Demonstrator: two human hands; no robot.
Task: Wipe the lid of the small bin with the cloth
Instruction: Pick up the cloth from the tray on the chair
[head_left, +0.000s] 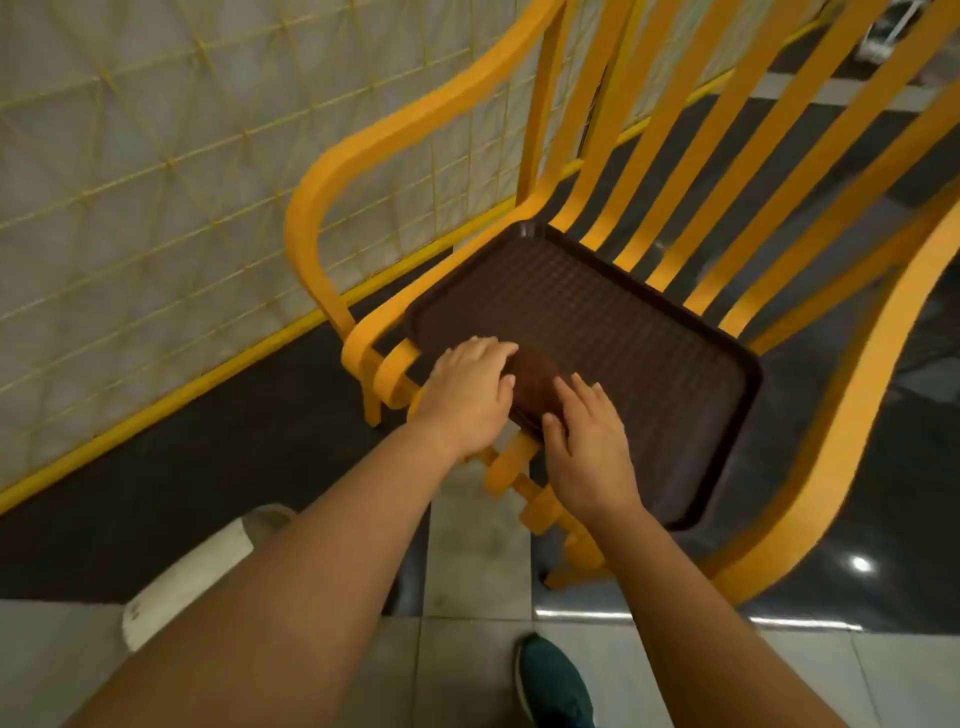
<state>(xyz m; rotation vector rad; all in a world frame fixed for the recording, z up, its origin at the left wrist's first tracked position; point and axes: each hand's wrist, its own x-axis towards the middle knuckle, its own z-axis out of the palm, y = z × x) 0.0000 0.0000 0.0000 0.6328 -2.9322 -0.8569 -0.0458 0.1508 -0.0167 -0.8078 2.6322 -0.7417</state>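
A folded brown cloth (535, 376) lies on the near left corner of a dark brown tray (649, 332). The picture is blurred there. My left hand (467, 397) lies over the cloth's left edge, its fingers bent over the far corner and its thumb against the cloth's side. My right hand (589, 444) rests on the cloth's near right part with fairly straight fingers. No bin or lid is in view.
The tray sits on the slatted seat of a yellow chair (691, 171) with curved armrests (332, 171). A yellow-framed mesh barrier (156, 171) stands to the left. A white post (197, 566) and my green shoe (553, 686) are on the tiled floor below.
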